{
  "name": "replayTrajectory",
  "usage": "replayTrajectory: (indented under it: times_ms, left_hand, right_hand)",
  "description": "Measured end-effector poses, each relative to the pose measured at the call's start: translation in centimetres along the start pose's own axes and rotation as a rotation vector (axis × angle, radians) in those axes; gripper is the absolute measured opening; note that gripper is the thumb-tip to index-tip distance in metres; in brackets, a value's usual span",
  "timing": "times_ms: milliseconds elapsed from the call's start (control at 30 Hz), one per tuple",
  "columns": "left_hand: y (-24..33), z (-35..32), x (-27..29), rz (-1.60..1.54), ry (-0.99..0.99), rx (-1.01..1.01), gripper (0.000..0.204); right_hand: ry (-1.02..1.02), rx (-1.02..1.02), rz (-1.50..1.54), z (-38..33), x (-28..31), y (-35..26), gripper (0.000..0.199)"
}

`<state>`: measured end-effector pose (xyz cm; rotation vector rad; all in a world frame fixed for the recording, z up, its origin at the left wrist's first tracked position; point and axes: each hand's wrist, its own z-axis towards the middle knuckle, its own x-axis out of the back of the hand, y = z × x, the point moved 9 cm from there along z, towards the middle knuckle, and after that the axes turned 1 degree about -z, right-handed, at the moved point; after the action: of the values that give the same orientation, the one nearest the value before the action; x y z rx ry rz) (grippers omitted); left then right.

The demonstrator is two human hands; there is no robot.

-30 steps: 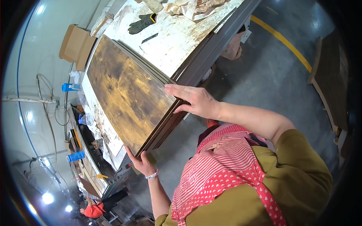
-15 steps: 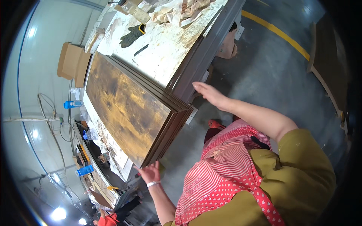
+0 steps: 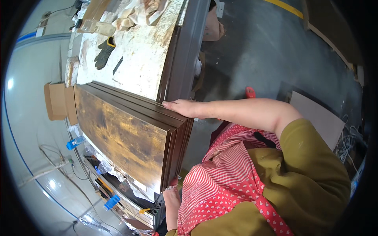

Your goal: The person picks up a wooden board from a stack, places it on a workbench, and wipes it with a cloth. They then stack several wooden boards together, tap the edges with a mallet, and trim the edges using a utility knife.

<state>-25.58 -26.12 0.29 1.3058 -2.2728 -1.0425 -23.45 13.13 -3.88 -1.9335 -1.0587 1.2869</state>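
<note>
A stack of several brown boards (image 3: 122, 133) lies on the table. The top one has a mottled gold-and-dark face, and the dark edges show along its far and right sides. My right hand (image 3: 183, 107) grips the stack at its far right corner, fingers together over the edge. At the near right corner, my left hand (image 3: 172, 185) is up against the boards; its fingers are hidden behind them.
Beyond the stack, the stained white table (image 3: 136, 59) holds a dark glove (image 3: 104, 53), a thin black strip (image 3: 117, 65), a crumpled cloth (image 3: 141, 13) and a clear bottle (image 3: 104, 28). An open cardboard box (image 3: 59, 102) stands at left. A pale panel (image 3: 315, 122) is at right.
My right hand has come from the air beside the table onto the stack's far right corner. My left hand has slipped further behind the near corner. The view has turned and shifted.
</note>
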Motion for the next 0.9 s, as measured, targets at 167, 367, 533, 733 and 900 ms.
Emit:
replayTrajectory:
  times_ms: [167, 367, 533, 733, 900]
  left_hand:
    - [0.3, -3.0, 0.6, 0.024, 0.058, 0.048, 0.048]
    - [0.5, -0.2, -2.4, -0.088, 0.054, 0.007, 0.047]
    - [0.7, 2.7, -4.6, -0.362, 0.101, -0.125, 0.046]
    - [1.4, 3.7, -6.2, -0.603, -0.102, -0.155, 0.049]
    - [2.7, 2.9, -8.5, -0.251, -0.017, -0.232, 0.04]
  right_hand:
    - [-0.032, -0.025, 0.009, 0.2, -0.7, 0.6, 0.076]
    - [-0.006, 0.16, 0.199, 1.8, 0.4, 1.6, 0.068]
    - [-0.284, 0.334, -0.103, -6.3, 0.1, -1.5, 0.069]
    - [0.026, 0.665, -0.646, -7.9, -0.3, -3.2, 0.071]
    - [0.12, 0.637, -0.658, -7.9, 0.0, -3.5, 0.063]
